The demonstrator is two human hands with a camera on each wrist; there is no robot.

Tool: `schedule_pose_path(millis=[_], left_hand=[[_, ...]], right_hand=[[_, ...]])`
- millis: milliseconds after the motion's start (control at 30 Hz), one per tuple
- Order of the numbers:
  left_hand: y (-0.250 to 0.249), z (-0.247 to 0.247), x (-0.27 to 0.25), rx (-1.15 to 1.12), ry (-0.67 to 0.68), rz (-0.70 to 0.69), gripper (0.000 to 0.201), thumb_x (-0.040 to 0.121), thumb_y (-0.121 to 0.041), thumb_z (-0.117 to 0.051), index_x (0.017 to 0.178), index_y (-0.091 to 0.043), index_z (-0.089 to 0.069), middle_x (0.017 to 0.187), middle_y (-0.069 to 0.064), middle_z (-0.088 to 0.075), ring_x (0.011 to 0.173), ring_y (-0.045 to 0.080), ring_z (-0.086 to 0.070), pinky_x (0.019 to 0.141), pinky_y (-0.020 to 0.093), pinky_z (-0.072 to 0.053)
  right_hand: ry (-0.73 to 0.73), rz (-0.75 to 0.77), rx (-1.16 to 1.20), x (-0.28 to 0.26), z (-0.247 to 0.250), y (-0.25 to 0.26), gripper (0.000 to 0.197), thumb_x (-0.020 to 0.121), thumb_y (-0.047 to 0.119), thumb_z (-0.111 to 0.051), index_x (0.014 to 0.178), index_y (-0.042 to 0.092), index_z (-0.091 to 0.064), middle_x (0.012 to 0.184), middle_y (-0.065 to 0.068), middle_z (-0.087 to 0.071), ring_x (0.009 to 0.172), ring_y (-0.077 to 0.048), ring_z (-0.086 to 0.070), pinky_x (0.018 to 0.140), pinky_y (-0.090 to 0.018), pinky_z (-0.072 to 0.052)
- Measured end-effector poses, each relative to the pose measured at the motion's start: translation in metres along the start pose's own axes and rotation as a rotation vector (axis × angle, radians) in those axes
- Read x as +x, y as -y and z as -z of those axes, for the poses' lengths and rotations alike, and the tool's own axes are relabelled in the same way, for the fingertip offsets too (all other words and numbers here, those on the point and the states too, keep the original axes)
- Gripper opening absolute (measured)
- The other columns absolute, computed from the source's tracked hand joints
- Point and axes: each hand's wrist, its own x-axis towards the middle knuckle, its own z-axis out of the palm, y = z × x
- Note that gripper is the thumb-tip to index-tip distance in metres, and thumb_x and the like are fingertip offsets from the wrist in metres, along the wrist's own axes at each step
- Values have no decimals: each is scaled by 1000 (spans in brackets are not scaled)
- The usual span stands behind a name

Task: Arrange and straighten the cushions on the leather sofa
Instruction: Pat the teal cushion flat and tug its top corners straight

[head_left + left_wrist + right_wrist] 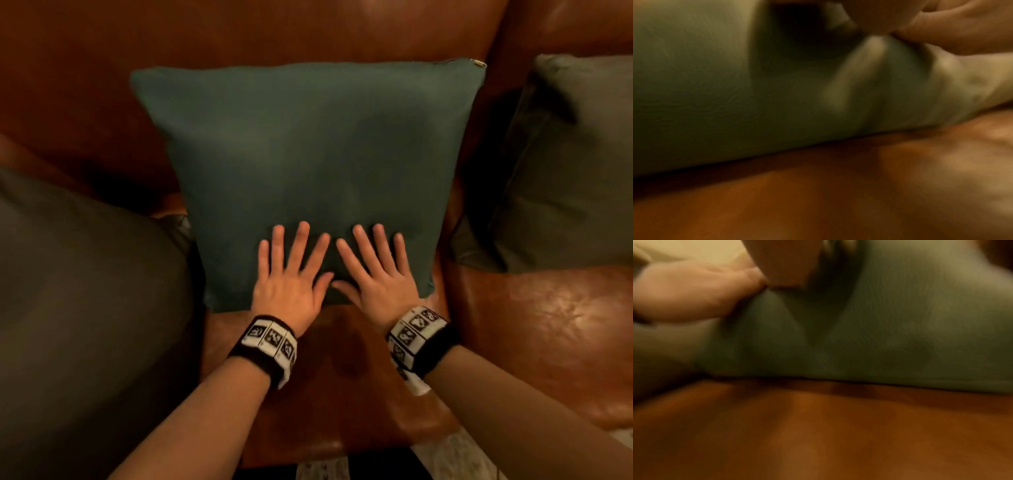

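Pressing flat on the lower part of the teal cushion [301, 164], the left hand [291, 274] and right hand [376, 274] lie side by side, fingers straight and spread, thumbs nearly touching. Beyond the fingertips the cushion leans against the brown leather sofa [534, 329] backrest. An olive cushion [85, 308] left of the hands and another grey-green cushion [565, 178] to their right are cut off by the frame. Both wrist views are blurred, showing only fabric, leather and skin.

Left hand [286, 274] and right hand [376, 270] flat on teal cushion [308, 150]; brown sofa [531, 325]
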Motion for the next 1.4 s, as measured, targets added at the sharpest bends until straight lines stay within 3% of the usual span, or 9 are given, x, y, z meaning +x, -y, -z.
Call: schedule_pose_path(millis=[100,233,400,533,700,867,1033,1267,1400], left_hand=[[30,0,-6,89,123,12,69,92,-51,-40,152,-32,-11,157,-1,-19,143,30,-19,120,44,0],[60,26,-32,73,164,202,69,91,-48,-36,152,-24,-12,160,9,-18,145,39,-14,118,55,-11],[22,78,61,-67,-58,59,64,96,-43,-35,154,-26,-14,162,1,-7,148,38,-3,121,48,5],[22,90,135,-19,4,44,59,101,-43,-26,156,-31,-11,165,-5,-4,152,30,3,122,47,3],[85,82,116,68,67,204,63,97,-45,-31,155,-35,-8,165,-4,-7,152,29,-2,122,51,-5],[98,100,115,22,40,354,67,96,-43,-29,156,-27,-5,165,6,3,151,35,5,122,52,-2],[30,117,169,-44,97,33,60,98,-41,-21,155,-23,-19,164,0,-14,152,28,-9,122,47,-5],[108,122,177,75,240,260,56,97,-49,-21,148,-33,-34,157,-6,-34,146,31,-26,120,51,-14],[81,137,199,42,194,260,53,95,-48,-23,142,-31,-43,146,-2,-48,134,32,-41,115,55,-22]], right_hand=[[60,18,-106,-8,-5,-28,73,96,57,-46,156,30,-14,165,6,1,152,-21,-5,121,-44,-13],[124,-148,-39,-25,32,-57,66,101,53,-34,157,30,-8,165,5,5,152,-27,-2,121,-51,-11],[-22,-126,99,96,74,-20,59,102,37,-36,155,18,-17,162,-2,-12,151,-26,-8,121,-51,-11],[130,-155,83,171,66,-20,61,102,39,-30,156,18,-12,164,-1,-7,151,-20,2,122,-43,1],[285,-288,-21,146,69,-83,61,100,46,-21,157,29,-5,166,1,-3,152,-18,6,122,-44,1],[286,-408,-12,150,96,-92,64,99,47,-14,157,20,-3,165,-1,2,151,-17,10,122,-45,3],[332,-176,108,209,90,-22,59,101,41,-14,157,22,-10,164,4,-1,151,-17,5,122,-42,4],[451,-396,38,212,88,-91,57,101,48,-12,154,31,-21,163,6,-20,151,-20,-12,122,-45,-4],[413,-428,34,229,104,-84,57,101,47,-11,152,29,-29,158,4,-33,148,-23,-22,121,-47,-8]])
